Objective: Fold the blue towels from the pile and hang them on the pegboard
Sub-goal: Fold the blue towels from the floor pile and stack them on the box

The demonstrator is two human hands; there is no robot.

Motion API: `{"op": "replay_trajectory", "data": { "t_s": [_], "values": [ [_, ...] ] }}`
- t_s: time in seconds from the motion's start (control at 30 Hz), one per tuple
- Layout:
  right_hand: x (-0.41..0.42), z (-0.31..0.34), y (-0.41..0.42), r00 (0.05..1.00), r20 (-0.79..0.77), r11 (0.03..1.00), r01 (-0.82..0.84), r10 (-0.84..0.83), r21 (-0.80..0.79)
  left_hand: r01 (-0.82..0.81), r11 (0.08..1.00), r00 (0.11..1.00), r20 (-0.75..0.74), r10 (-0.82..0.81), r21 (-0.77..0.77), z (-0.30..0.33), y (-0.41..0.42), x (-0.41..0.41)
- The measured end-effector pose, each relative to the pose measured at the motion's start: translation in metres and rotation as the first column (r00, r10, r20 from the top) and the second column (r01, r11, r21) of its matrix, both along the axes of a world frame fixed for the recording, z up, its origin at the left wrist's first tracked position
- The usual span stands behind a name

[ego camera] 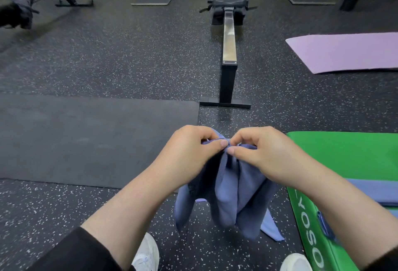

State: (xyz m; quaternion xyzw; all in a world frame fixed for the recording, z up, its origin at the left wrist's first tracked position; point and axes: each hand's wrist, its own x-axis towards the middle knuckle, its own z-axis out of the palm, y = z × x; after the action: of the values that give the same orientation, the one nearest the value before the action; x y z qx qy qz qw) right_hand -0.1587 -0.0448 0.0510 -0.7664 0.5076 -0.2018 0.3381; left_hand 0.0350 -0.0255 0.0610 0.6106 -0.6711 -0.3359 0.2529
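Hands meet in front of the body, and both of them pinch the top edge of one blue towel (pixel 232 186), which hangs down in loose vertical folds above the speckled floor (pixel 107 55). The left hand (pixel 191 150) holds the cloth between thumb and curled fingers, and the right hand (pixel 260 152) does the same just beside it, so the two thumbs almost touch. I judge that the step in hand is to find the two corners of the edge before the first fold. To do it well, the hands should slide apart along the hem without letting it go, until the towel hangs flat and the bunched folds open. One lower corner hangs lower than the rest, close to the floor, so the towel should be lifted a little to keep it clean. More blue towels (pixel 374 193) lie on the green pad (pixel 344 154) at the right, and this looks like the pile. The pegboard is not visible from here, so I cannot tell how far the person must carry the folded towel. A white shoe (pixel 146 253) shows below the left forearm.
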Motion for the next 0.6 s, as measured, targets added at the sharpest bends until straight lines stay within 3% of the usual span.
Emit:
{"op": "replay_trajectory", "data": {
  "t_s": [0.2, 0.3, 0.43, 0.6],
  "values": [
    [-0.014, -0.001, -0.014, 0.953, -0.002, 0.950, 0.303, -0.304, -0.070, -0.010, 0.998, 0.997, 0.074, 0.005, 0.061, -0.005, -0.004, 0.017],
    [-0.024, -0.001, -0.019, 0.929, 0.046, 0.928, 0.370, -0.368, -0.038, -0.066, 0.998, 0.993, 0.099, 0.065, 0.010, -0.007, -0.007, 0.028],
    [-0.026, 0.003, -0.016, 0.938, 0.109, 0.944, 0.330, -0.329, 0.009, -0.163, 0.980, 0.987, -0.028, 0.161, -0.115, -0.003, -0.007, 0.026],
    [-0.019, 0.004, -0.012, 0.986, 0.040, 0.986, 0.164, -0.165, 0.030, -0.255, 0.950, 0.953, -0.214, 0.216, -0.178, 0.003, -0.006, 0.015]
  ]
}}
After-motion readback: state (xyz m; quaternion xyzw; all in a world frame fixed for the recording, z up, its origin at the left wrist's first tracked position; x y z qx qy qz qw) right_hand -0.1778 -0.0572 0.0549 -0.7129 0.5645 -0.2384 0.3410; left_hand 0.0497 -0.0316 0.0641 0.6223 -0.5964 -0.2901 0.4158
